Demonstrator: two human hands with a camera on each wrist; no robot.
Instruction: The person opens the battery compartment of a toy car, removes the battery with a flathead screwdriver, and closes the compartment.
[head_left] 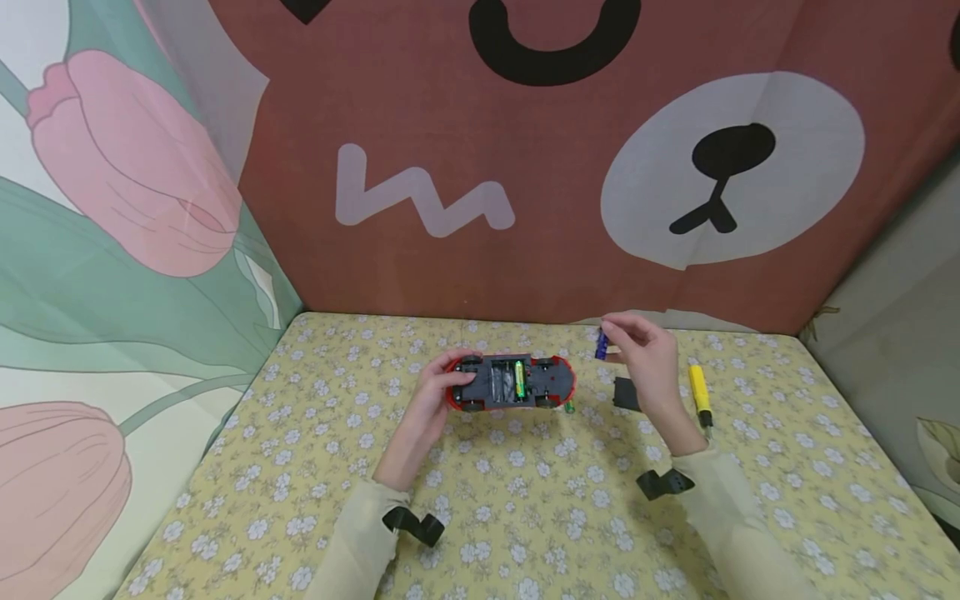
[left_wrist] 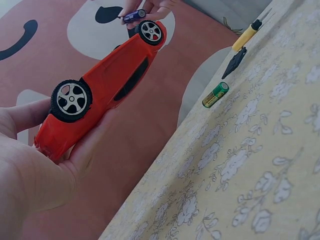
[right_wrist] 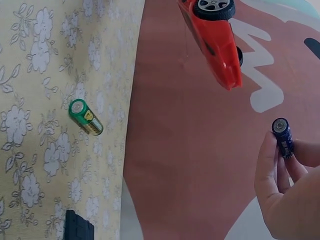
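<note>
A red toy car (head_left: 551,382) is held upside down above the table by my left hand (head_left: 435,387), which grips its left end. Its dark underside shows an uncovered battery compartment (head_left: 501,382) with one green battery (head_left: 520,379) in it. To the right, raised off the table, my right hand (head_left: 645,358) pinches a dark blue battery (head_left: 602,343) between thumb and fingers, apart from the car. Another green battery (right_wrist: 86,117) lies on the table, partly hidden behind the car in the head view.
A small black cover (head_left: 626,394) lies on the table below the right hand. Beyond it rests a yellow-handled screwdriver (head_left: 700,390). The floral cloth (head_left: 525,517) covers the table, and a printed fabric wall (head_left: 420,275) stands along its back edge.
</note>
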